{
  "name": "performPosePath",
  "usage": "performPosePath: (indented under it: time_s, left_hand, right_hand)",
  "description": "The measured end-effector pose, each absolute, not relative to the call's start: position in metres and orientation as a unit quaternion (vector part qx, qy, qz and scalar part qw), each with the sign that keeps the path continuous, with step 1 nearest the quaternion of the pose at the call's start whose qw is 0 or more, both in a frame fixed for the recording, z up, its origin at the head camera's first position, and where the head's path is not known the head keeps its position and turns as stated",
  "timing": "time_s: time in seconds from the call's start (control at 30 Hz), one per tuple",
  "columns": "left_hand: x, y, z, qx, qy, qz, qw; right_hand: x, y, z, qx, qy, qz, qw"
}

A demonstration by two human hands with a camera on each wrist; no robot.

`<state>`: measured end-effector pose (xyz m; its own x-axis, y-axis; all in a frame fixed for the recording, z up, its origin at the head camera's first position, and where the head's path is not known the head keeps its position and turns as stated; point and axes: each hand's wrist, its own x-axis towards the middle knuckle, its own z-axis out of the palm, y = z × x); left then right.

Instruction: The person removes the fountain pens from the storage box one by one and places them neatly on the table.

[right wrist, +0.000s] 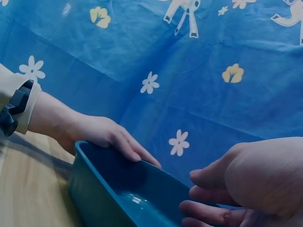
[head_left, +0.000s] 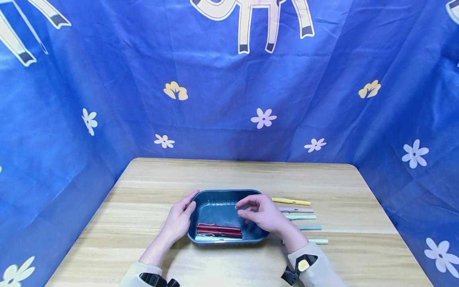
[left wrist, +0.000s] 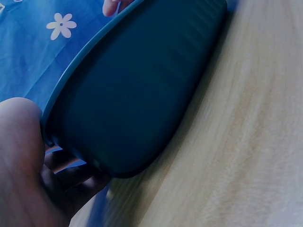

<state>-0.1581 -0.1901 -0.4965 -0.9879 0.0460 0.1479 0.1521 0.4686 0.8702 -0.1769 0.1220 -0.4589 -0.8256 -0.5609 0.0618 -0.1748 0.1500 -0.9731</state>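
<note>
A dark teal tray (head_left: 229,242) rests on the table with two dark red pens (head_left: 219,231) and a pale mint-white pen (head_left: 215,238) lying along its near side. My left hand (head_left: 179,219) grips the tray's left end, thumb over the rim and fingers against the outer wall. In the left wrist view those fingers pass under the edge of the tray (left wrist: 128,94). Above the tray's right half hovers my right hand (head_left: 263,213), its fingers loosely bent with nothing between them. The right wrist view shows the right fingers (right wrist: 213,210) spread apart near the rim.
Right of the tray lie several pens in a column: yellow (head_left: 291,201), lilac (head_left: 295,210), mint (head_left: 301,217), blue-teal (head_left: 309,227) and pale green (head_left: 318,241). Around the wooden table (head_left: 150,179) hangs a blue patterned cloth (head_left: 215,131).
</note>
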Motion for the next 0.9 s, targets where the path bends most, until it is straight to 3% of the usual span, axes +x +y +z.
performPosePath:
  time_s: [0.9]
  left_hand:
    - [-0.157,-0.191,-0.497,-0.057,-0.856,-0.511,0.059]
  right_hand:
    - [-0.182,0.079,-0.479,-0.263,0.815,-0.482,0.184]
